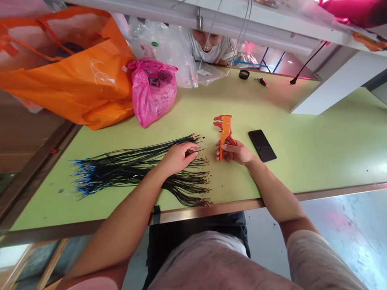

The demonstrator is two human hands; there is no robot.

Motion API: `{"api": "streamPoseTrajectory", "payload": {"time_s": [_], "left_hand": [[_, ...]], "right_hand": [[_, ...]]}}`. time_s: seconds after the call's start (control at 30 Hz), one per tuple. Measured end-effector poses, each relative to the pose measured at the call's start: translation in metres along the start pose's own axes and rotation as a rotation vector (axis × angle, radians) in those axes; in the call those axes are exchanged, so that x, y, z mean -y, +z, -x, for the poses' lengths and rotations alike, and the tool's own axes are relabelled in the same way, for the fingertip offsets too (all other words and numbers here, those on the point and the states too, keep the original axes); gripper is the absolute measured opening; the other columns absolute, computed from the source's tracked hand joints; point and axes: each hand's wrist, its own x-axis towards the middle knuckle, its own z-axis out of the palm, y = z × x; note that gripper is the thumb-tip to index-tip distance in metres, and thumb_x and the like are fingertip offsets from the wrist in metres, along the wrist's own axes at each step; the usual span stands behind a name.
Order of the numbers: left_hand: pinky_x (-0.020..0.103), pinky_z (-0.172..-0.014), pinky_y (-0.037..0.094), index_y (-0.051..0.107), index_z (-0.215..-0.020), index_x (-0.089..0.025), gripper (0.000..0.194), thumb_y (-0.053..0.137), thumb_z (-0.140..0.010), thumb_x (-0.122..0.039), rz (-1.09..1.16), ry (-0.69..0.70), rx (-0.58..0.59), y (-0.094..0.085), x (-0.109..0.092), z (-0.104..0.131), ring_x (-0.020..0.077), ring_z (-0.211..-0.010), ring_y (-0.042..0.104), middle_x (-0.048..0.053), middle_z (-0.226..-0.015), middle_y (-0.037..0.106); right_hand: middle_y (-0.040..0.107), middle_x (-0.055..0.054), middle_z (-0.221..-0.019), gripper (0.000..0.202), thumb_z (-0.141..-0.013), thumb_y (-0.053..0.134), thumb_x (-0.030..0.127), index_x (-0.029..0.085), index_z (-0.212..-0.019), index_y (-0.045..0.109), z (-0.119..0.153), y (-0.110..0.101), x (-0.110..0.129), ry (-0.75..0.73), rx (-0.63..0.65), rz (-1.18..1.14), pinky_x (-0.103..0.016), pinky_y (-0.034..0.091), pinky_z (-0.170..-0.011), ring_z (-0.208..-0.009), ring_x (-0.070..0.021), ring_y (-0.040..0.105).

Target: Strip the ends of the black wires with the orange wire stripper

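Note:
My right hand point(237, 153) is wrapped round the handles of an orange and red wire stripper point(225, 127), whose jaws point up and left above the table. My left hand point(183, 156) lies over the bundle of black wires point(130, 167), thumb and fingers pinched together on a black wire point(200, 150) whose end sticks out to the right. The bundle fans out across the table, with blue and silvery ends on the left and short coppery tips on the right. Part of it is hidden under my left hand and forearm.
A black phone point(262, 145) lies right of my right hand. An orange bag point(87, 80) and a pink plastic bag point(154, 90) stand at the back left. Behind are clear plastic bags point(172, 52), a black ring point(244, 74), keys point(262, 82) and a person point(208, 48) across the table.

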Motion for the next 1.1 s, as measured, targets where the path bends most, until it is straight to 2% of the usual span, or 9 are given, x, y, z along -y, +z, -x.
{"api": "streamPoseTrajectory", "payload": {"time_s": [0.17, 0.33, 0.43, 0.5, 0.57, 0.63, 0.77, 0.97, 1.1], "left_hand": [[0.033, -0.080, 0.055, 0.079, -0.105, -0.020, 0.038, 0.072, -0.085, -0.052, 0.014, -0.059, -0.027, 0.001, 0.007, 0.000, 0.0214, -0.082, 0.073, 0.008, -0.098, 0.082], [0.030, -0.067, 0.052, 0.075, -0.101, -0.017, 0.050, 0.079, -0.078, -0.062, 0.235, -0.141, -0.038, 0.004, 0.012, -0.005, 0.0171, -0.067, 0.067, 0.006, -0.084, 0.077], [0.032, -0.067, 0.054, 0.072, -0.098, -0.017, 0.056, 0.085, -0.072, -0.064, 0.385, -0.176, -0.014, 0.008, 0.013, -0.006, 0.0169, -0.067, 0.067, 0.006, -0.082, 0.075], [0.031, -0.067, 0.054, 0.072, -0.099, -0.017, 0.057, 0.086, -0.070, -0.064, 0.416, -0.197, -0.017, 0.009, 0.014, -0.007, 0.0168, -0.067, 0.067, 0.006, -0.083, 0.075], [0.031, -0.066, 0.053, 0.073, -0.100, -0.017, 0.058, 0.087, -0.069, -0.064, 0.408, -0.203, -0.040, 0.010, 0.015, -0.007, 0.0162, -0.067, 0.066, 0.006, -0.086, 0.076], [0.030, -0.067, 0.052, 0.074, -0.099, -0.017, 0.059, 0.087, -0.068, -0.065, 0.392, -0.196, -0.063, 0.011, 0.014, -0.007, 0.0162, -0.069, 0.066, 0.007, -0.091, 0.078], [0.031, -0.069, 0.054, 0.073, -0.097, -0.016, 0.061, 0.084, -0.069, -0.070, 0.375, -0.197, -0.052, 0.009, 0.013, -0.007, 0.0192, -0.073, 0.070, 0.009, -0.093, 0.079], [0.029, -0.062, 0.049, 0.073, -0.104, -0.017, 0.046, 0.070, -0.085, -0.059, 0.126, -0.154, -0.062, 0.004, 0.024, -0.006, 0.0200, -0.066, 0.067, 0.005, -0.080, 0.076], [0.029, -0.060, 0.046, 0.075, -0.102, -0.018, 0.042, 0.067, -0.086, -0.056, 0.003, -0.175, -0.062, 0.002, 0.020, -0.005, 0.0197, -0.062, 0.064, 0.004, -0.078, 0.076]], "right_hand": [[0.077, -0.010, -0.092, 0.037, -0.082, 0.081, 0.034, 0.014, -0.109, 0.063, 0.001, 0.006, -0.002, -0.054, -0.012, 0.089, -0.020, 0.033, -0.043, -0.075, -0.0212, 0.076], [0.078, -0.012, -0.097, 0.037, -0.084, 0.081, 0.036, 0.014, -0.109, 0.065, 0.003, 0.018, -0.006, -0.085, 0.086, 0.185, -0.021, 0.034, -0.044, -0.076, -0.0207, 0.075], [0.078, -0.011, -0.102, 0.040, -0.083, 0.084, 0.035, 0.015, -0.113, 0.065, 0.002, 0.027, -0.011, -0.079, 0.130, 0.209, -0.023, 0.047, -0.051, -0.079, -0.0202, 0.075], [0.077, -0.011, -0.109, 0.043, -0.081, 0.087, 0.034, 0.016, -0.113, 0.065, 0.000, 0.033, -0.014, -0.080, 0.145, 0.193, -0.028, 0.057, -0.065, -0.084, -0.0203, 0.075], [0.076, -0.010, -0.107, 0.044, -0.081, 0.088, 0.034, 0.014, -0.113, 0.066, -0.001, 0.037, -0.018, -0.073, 0.164, 0.198, -0.033, 0.061, -0.080, -0.085, -0.0196, 0.075], [0.076, -0.009, -0.100, 0.045, -0.082, 0.088, 0.036, 0.012, -0.113, 0.067, 0.000, 0.039, -0.019, -0.058, 0.183, 0.229, -0.036, 0.061, -0.086, -0.084, -0.0192, 0.074], [0.074, -0.006, -0.089, 0.045, -0.084, 0.086, 0.045, 0.012, -0.109, 0.068, 0.002, 0.039, -0.018, -0.025, 0.204, 0.265, -0.035, 0.060, -0.084, -0.081, -0.0195, 0.073], [0.076, -0.011, -0.107, 0.050, -0.081, 0.087, 0.052, 0.013, -0.106, 0.068, 0.003, 0.036, -0.015, 0.020, 0.286, 0.301, -0.032, 0.059, -0.079, -0.082, -0.0183, 0.073], [0.075, -0.012, -0.111, 0.048, -0.082, 0.088, 0.050, 0.013, -0.106, 0.068, 0.004, 0.036, -0.014, 0.040, 0.320, 0.283, -0.033, 0.059, -0.080, -0.082, -0.0181, 0.073]]}}
